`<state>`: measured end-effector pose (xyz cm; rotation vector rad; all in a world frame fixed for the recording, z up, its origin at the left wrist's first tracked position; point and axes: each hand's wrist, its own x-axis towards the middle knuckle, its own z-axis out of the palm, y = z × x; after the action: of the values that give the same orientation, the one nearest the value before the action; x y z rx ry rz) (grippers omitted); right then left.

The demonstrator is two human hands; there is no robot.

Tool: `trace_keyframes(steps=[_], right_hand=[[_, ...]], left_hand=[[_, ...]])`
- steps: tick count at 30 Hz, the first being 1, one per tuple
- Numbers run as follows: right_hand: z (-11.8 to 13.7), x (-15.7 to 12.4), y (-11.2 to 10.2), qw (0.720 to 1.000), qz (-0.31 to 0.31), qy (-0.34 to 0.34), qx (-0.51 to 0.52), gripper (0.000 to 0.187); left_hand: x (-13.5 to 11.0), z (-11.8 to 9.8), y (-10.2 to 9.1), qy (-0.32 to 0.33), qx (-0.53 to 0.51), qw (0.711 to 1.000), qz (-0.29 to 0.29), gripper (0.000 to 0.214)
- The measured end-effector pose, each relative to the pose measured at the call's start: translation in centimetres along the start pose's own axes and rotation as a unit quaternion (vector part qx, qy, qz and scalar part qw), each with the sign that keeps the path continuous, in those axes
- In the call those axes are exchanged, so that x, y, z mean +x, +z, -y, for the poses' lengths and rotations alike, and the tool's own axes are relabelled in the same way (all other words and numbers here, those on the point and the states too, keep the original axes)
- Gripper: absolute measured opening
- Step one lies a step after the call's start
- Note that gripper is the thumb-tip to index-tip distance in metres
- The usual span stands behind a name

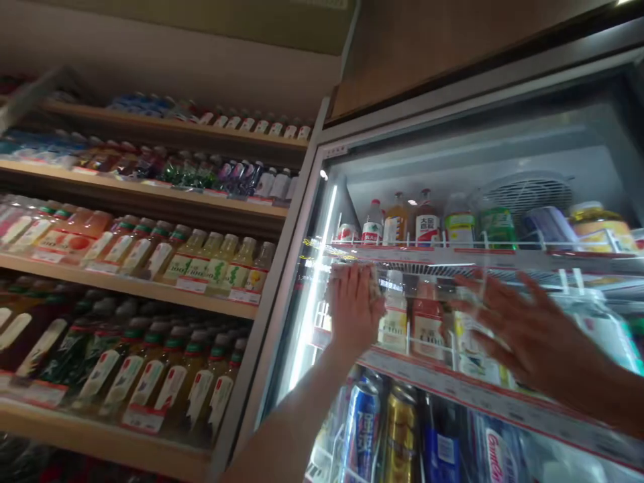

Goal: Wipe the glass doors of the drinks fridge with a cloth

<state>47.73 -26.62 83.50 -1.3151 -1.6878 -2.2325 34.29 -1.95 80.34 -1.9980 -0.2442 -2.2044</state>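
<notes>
Reaches up with the left hand [352, 312] palm-forward, fingers straight and nearly together, flat over a pale, creased cloth [375, 282] at the smooth glass door [453, 147] of a lit, metal-framed cooler [284, 288]. Raises the right hand [518, 329], motion-blurred, fingers spread wide, gripping nothing visible; unclear whether touching the glass. Behind it, rounded bottles [393, 318] above shiny cylindrical cans [361, 429]. Farther left, wood-fronted shelves [145, 284] full of drinks.
</notes>
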Motion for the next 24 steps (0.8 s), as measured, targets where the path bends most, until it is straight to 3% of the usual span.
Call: trace_keyframes(steps=[3,5,6,8,10,11,13,15,17,18,19,21,22,24], right_hand=[[-3.5,-3.4,-1.3,0.994,-0.005,0.092,-0.057,0.050],[-4.3,-4.2,-1.9,0.989,0.008,0.125,-0.074,0.052],[-4.4,-4.3,-2.1,0.987,0.014,0.136,-0.081,0.050],[-4.6,-4.3,-2.7,0.980,0.011,0.171,-0.098,0.048],[-5.2,-4.5,-3.4,0.964,-0.006,0.235,-0.126,0.052],[-5.6,-4.7,-3.7,0.953,-0.011,0.268,-0.138,0.055],[-6.4,-5.2,-4.2,0.933,-0.005,0.323,-0.156,0.058],[-6.8,-5.4,-4.5,0.925,0.000,0.346,-0.160,0.058],[-6.8,-5.5,-4.5,0.926,-0.034,0.343,-0.151,0.058],[-6.7,-5.6,-4.5,0.929,-0.066,0.335,-0.142,0.058],[-6.7,-5.7,-4.5,0.930,-0.099,0.329,-0.129,0.059],[-6.7,-6.0,-4.6,0.926,-0.157,0.328,-0.105,0.059],[-6.8,-6.3,-4.6,0.922,-0.177,0.333,-0.091,0.058],[-7.0,-6.7,-4.7,0.910,-0.214,0.349,-0.061,0.056]], left_hand=[[4.1,1.8,0.1,-0.134,0.055,0.988,-0.050,0.053],[6.3,-0.6,1.0,-0.163,0.066,0.982,-0.069,0.053],[7.0,-2.8,1.8,-0.123,0.061,0.989,-0.060,0.052],[7.7,-7.5,3.1,0.042,0.030,0.999,-0.015,0.053],[8.1,-9.8,3.5,0.156,0.008,0.988,0.022,0.055],[8.4,-9.6,3.2,0.183,0.005,0.983,0.036,0.054],[9.4,-7.2,2.3,0.173,0.015,0.983,0.053,0.050],[10.4,-4.6,1.7,0.040,0.041,0.998,0.031,0.050],[10.5,-5.2,2.0,-0.030,0.047,0.998,0.005,0.055],[10.1,-7.1,2.5,-0.025,0.043,0.999,0.006,0.056],[9.4,-9.9,3.1,0.026,0.030,0.999,0.014,0.055],[7.8,-16.2,4.5,0.208,-0.014,0.977,0.039,0.055],[7.2,-18.8,5.1,0.265,-0.029,0.963,0.039,0.054],[7.1,-21.2,5.5,0.333,-0.041,0.941,0.039,0.050]])
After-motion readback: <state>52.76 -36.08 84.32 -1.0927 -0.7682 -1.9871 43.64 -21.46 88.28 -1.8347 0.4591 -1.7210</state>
